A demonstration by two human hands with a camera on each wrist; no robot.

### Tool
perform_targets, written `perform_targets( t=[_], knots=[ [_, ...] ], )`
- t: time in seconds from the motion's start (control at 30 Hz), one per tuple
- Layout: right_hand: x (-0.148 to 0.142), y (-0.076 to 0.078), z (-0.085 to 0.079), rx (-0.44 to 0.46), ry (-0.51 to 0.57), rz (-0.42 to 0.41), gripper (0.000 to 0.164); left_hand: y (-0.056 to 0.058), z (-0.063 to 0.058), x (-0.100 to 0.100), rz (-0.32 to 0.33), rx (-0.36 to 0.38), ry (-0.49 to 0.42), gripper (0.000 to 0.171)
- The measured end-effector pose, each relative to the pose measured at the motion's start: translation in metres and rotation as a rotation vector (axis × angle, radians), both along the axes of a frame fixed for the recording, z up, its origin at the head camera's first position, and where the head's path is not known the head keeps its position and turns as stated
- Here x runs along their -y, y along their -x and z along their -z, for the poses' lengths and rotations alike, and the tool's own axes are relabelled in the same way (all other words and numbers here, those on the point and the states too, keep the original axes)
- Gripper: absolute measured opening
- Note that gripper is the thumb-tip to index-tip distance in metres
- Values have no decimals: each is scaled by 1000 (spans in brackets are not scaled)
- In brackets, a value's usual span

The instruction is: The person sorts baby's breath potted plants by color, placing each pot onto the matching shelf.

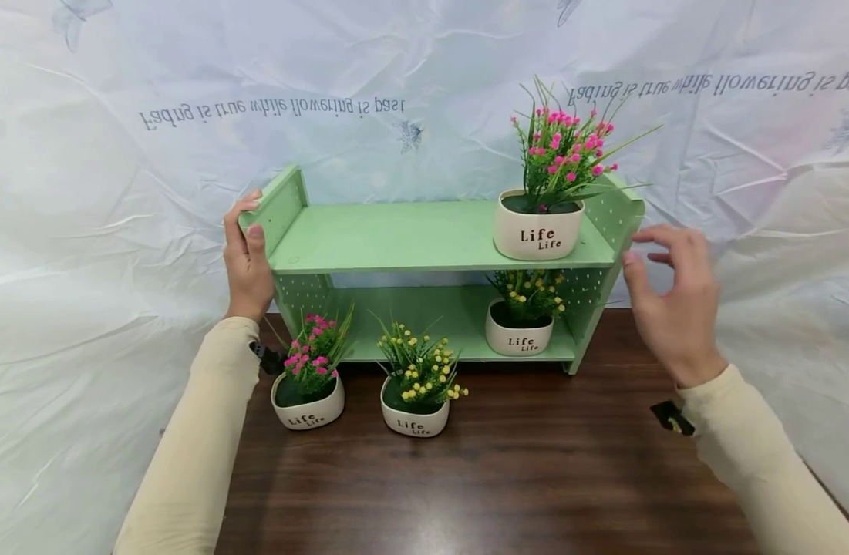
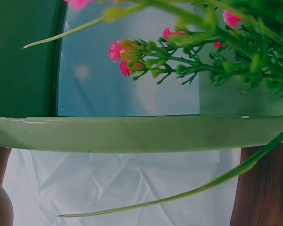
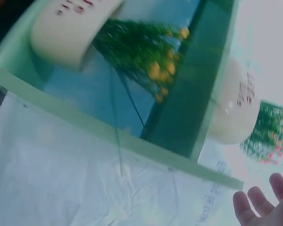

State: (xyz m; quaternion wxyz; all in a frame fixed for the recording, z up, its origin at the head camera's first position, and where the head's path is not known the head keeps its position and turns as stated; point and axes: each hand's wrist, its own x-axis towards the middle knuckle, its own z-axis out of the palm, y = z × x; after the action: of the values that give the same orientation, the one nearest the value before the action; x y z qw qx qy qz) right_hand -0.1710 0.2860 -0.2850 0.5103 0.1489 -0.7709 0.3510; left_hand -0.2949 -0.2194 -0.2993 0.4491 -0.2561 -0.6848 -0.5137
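Observation:
A two-tier green shelf [image 1: 396,235] stands on a dark wooden table. At its left side panel my left hand [image 1: 248,266] grips the upper front corner, thumb at the front and fingers along the outer edge. Just outside the right panel is my right hand [image 1: 677,297], its fingers loosely bent and holding nothing. A white pot of pink flowers [image 1: 537,231] sits at the right end of the top tier. Below it, on the lower tier, stands a white pot of yellow flowers [image 1: 519,337].
Two more white pots stand on the table [image 1: 466,493] before the shelf: one with pink flowers [image 1: 308,408] near my left wrist, one with yellow flowers [image 1: 415,416] to its right. A pale cloth [image 1: 368,62] with printed lettering hangs behind and at the sides.

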Motion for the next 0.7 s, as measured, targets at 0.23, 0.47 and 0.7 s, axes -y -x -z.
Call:
perform_targets(
  t=[0.23, 0.47, 0.7],
  knots=[
    [-20, 30, -25, 193, 109, -117, 36, -1, 0, 0, -1, 5, -1, 77],
    [-32, 68, -25, 306, 123, -276, 40, 2, -3, 2, 3, -2, 3, 75],
    [-37, 83, -15, 288, 130, -368, 30, 2, 2, 3, -8, 25, 11, 72]
  ],
)
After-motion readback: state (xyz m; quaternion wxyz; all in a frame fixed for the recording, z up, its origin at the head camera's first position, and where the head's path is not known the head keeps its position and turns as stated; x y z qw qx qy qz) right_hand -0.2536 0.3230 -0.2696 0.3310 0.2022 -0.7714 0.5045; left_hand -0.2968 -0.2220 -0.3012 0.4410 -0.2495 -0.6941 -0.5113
